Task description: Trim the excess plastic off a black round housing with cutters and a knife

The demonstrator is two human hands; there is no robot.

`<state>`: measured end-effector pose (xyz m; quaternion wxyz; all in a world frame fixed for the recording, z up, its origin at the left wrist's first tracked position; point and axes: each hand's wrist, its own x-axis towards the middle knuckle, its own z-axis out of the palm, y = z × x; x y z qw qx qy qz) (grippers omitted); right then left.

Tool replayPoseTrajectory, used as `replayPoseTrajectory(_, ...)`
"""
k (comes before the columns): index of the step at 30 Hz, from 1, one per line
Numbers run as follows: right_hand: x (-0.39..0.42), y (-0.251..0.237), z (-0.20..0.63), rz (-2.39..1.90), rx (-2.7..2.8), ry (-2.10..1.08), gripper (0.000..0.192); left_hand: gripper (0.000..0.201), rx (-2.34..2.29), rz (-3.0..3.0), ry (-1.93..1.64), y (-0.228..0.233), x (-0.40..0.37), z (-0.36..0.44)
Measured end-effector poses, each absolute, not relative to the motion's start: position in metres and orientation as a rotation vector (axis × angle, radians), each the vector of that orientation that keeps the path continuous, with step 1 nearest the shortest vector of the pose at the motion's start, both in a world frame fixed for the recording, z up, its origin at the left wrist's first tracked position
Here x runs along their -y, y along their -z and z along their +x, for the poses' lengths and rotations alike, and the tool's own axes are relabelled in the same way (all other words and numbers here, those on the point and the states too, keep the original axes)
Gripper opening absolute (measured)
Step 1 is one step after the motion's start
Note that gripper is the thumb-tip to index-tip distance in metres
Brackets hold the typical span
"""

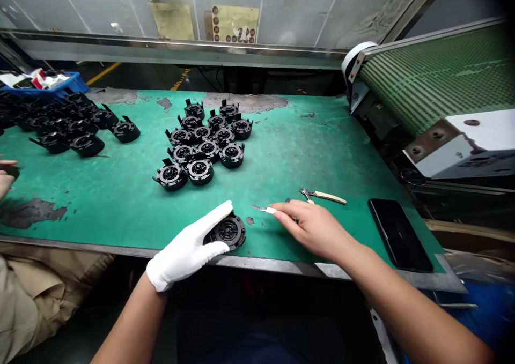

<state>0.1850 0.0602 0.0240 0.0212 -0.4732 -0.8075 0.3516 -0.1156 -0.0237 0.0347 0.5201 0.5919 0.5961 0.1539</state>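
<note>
The left hand (188, 251), in a white cloth glove, lies over a round black plastic part with a ribbed centre (228, 231) at the near edge of the worn green surface (120, 203); its fingers are together and curled around the part's left side, pressing it down. Just to the right, the bare right hand (311, 225) rests on the surface with its fingers pinched on the white handle of a small silver-bladed knife (262, 209), whose blade points left toward the part without touching it. Beyond that hand lies a pair of small snips with pale handles (323, 195), and near the right edge a black phone (399, 234) lies face up. Toward the middle of the surface a cluster of similar black round parts (203, 141) stands in rough rows, and a larger heap of black parts (60, 125) fills the far left corner beside a blue plastic bin (60, 88). At the left edge another person's hand (5, 176) shows, above a tan sleeve. A green ribbed conveyor belt (434, 80) rises past the right edge.
</note>
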Motion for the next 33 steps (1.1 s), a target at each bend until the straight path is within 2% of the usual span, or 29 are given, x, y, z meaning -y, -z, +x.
replayPoseTrajectory(4, -0.027, -0.023, 0.187, -1.454, 2.411, -1.277, 0.036, 0.056, -1.408, 1.296, -0.572, -0.03, 0.033, -0.114)
replayPoseTrajectory(6, -0.018, -0.023, 0.187, -1.452, 2.414, -1.294, 0.037, 0.063, -1.474, 1.207, -0.675, -0.027, 0.042, -0.107)
replayPoseTrajectory(9, -0.013, -0.025, 0.18, -1.399, 2.472, -1.249, 0.037, 0.091, -1.613, 1.187, -0.764, -0.023, 0.054, -0.088)
replayPoseTrajectory(11, -0.013, -0.026, 0.171, -1.343, 2.526, -1.21, 0.037, 0.098, -1.707, 1.23, -0.776, -0.019, 0.058, -0.075)
replayPoseTrajectory(16, -0.02, -0.025, 0.154, -1.296, 2.66, -1.108, 0.04, 0.089, -1.761, 1.231, -0.764, -0.014, 0.057, -0.06)
replayPoseTrajectory(24, -0.026, -0.024, 0.149, -1.388, 2.71, -0.994, 0.04, 0.089, -1.818, 1.322, -0.71, -0.013, 0.057, -0.064)
replayPoseTrajectory(28, -0.026, -0.032, 0.149, -1.379, 2.692, -1.038, 0.04, 0.089, -1.806, 1.357, -0.725, -0.011, 0.057, -0.063)
replayPoseTrajectory(33, -0.026, -0.045, 0.148, -1.333, 2.8, -0.97, 0.038, 0.096, -1.793, 1.407, -0.762, -0.007, 0.057, -0.061)
